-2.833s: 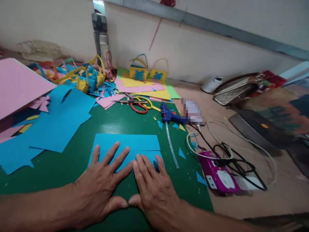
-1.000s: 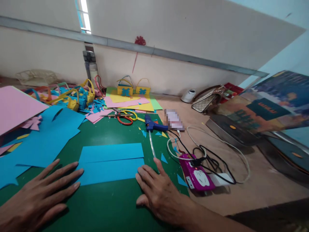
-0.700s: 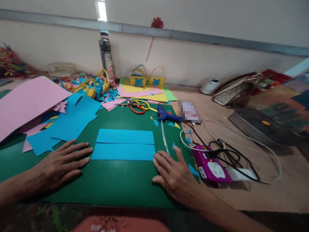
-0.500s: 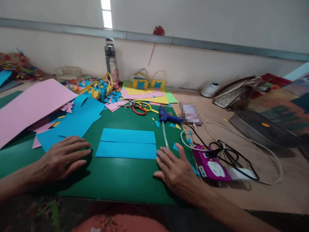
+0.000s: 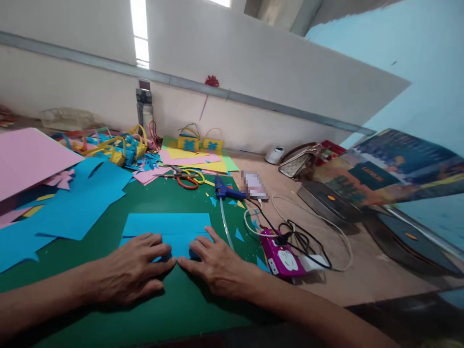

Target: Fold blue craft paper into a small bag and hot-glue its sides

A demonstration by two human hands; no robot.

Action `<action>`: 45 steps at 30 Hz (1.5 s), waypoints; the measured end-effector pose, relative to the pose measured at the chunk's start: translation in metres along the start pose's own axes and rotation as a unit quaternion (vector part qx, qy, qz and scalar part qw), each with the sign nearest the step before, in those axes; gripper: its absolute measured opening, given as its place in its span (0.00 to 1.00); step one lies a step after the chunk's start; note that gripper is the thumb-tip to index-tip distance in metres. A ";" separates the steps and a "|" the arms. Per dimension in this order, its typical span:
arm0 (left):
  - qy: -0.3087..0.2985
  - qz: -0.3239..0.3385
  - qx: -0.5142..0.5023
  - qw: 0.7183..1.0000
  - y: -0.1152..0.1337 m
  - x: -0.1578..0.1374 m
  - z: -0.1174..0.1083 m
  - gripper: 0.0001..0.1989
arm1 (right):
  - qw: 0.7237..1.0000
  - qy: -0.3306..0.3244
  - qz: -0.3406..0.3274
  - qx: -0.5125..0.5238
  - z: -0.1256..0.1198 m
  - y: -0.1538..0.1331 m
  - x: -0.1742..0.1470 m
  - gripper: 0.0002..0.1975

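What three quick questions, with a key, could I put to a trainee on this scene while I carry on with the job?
1. Which colour is the paper at the left hand and right hand?
A. pink
B. yellow
C. blue

2. True or false: the glue gun lies to the right of the scissors.

3. Fill in the blank: the plug in the purple power strip is ____.

Key: 1. C, blue. 2. True. 3. Black.
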State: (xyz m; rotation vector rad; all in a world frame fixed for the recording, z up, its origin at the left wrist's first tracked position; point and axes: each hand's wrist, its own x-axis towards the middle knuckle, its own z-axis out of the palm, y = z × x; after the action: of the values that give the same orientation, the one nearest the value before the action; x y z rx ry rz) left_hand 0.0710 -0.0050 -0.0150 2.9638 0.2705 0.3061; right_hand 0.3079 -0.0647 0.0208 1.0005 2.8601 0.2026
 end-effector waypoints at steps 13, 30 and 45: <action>0.021 0.018 0.016 1.000 -0.005 0.001 0.002 0.14 | 0.999 -0.016 -0.042 0.001 -0.005 0.006 0.003 0.20; 0.066 0.027 0.082 0.994 -0.023 -0.051 -0.007 0.15 | 0.996 -0.020 0.081 0.015 -0.010 0.004 -0.046 0.19; 0.107 -0.031 0.144 0.983 -0.018 -0.091 -0.017 0.12 | 0.991 0.031 0.130 0.006 -0.004 -0.004 -0.055 0.12</action>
State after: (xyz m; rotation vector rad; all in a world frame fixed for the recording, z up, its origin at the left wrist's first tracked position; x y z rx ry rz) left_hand -0.0233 -0.0029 -0.0190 3.1978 0.4696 0.6283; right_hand 0.3477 -0.1026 0.0267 1.3922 2.7791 0.2402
